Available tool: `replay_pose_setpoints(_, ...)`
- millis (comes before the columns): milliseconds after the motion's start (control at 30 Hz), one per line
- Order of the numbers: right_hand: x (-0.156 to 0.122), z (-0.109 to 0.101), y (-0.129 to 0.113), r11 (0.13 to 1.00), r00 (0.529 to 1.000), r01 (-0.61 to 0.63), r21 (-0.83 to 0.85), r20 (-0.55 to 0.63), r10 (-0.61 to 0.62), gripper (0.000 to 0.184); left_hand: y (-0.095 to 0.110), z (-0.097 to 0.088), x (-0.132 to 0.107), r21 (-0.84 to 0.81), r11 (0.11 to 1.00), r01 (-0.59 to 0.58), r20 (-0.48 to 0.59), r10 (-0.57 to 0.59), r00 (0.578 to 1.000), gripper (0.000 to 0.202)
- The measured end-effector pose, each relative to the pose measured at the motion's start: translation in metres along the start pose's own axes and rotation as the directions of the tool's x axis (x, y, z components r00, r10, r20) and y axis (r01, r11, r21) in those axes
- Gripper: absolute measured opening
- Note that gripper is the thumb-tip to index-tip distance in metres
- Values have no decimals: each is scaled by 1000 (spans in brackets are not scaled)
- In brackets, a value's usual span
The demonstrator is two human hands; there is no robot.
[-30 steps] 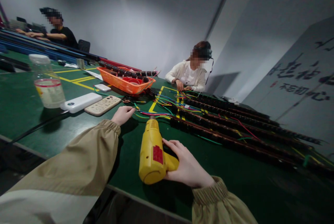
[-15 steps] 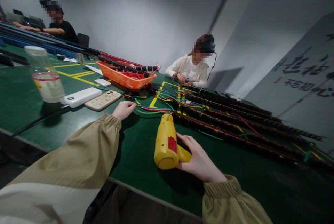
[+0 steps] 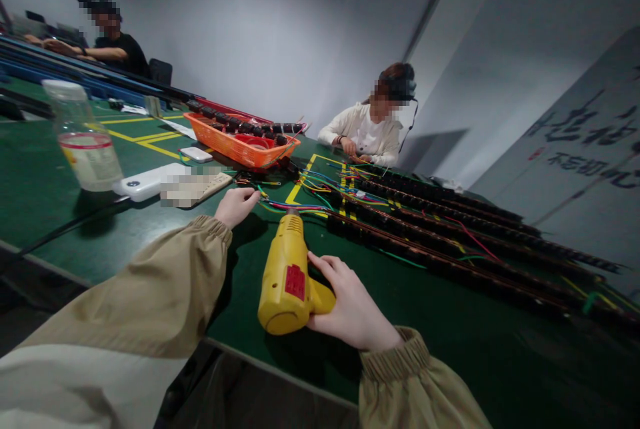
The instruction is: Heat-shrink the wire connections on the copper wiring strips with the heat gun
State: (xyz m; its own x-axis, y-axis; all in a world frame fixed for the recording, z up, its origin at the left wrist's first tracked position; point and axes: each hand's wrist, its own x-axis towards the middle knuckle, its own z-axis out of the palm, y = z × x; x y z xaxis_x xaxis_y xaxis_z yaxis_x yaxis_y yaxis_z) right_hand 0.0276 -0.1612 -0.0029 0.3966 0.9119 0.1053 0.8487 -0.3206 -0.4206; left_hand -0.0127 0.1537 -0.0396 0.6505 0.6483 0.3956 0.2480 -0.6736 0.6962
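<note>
My right hand (image 3: 350, 306) is wrapped round the handle of a yellow electric screwdriver (image 3: 286, 276) with a red label, its tip pointing away at a bundle of coloured wires (image 3: 300, 206). My left hand (image 3: 238, 205) rests on the green table (image 3: 45, 199) with its fingers curled, pinching the near end of those wires. Long black terminal strips (image 3: 450, 242) with wires attached run off to the right behind the tool.
An orange basket (image 3: 240, 148) of black parts stands beyond my left hand. A plastic bottle (image 3: 83, 142), a white power bank (image 3: 145, 182) and a remote lie at the left. One person (image 3: 370, 129) works across the table, another person (image 3: 107, 39) sits far left.
My right hand has swung the screwdriver back to the left and nearer the table's front edge. My left hand stays at the wire ends.
</note>
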Motion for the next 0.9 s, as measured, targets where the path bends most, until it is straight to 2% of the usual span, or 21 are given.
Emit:
replay_pose_setpoints(200, 11, 9, -24, 997, 997, 69, 42, 25, -70, 97, 2, -2, -1, 35, 999, 17, 3, -18, 1000, 43)
replay_pose_setpoints(367, 15, 14, -32, 993, 994, 110, 45, 23, -111, 96, -5, 0, 1, 122, 990, 66, 67, -75, 995, 40)
replay_pose_setpoints(533, 15, 15, -31, 992, 993, 112, 57, 26, -113, 95, -14, 7, 8, 153, 986, -66, 113, 49, 992, 24)
replay_pose_setpoints(633, 16, 15, -31, 991, 993, 115, 62, 27, -117, 96, -15, 13, 13, 115, 985, -132, 132, 117, 984, 27)
replay_pose_setpoints(800, 17, 13, -29, 992, 994, 107, 65, 28, -109, 97, -16, 22, 18, -48, 992, -117, 187, 124, 974, 32)
replay_pose_setpoints(900, 17, 9, -24, 991, 991, 115, 73, 55, -119, 97, -18, 23, 20, -52, 990, -134, 229, 143, 963, 34)
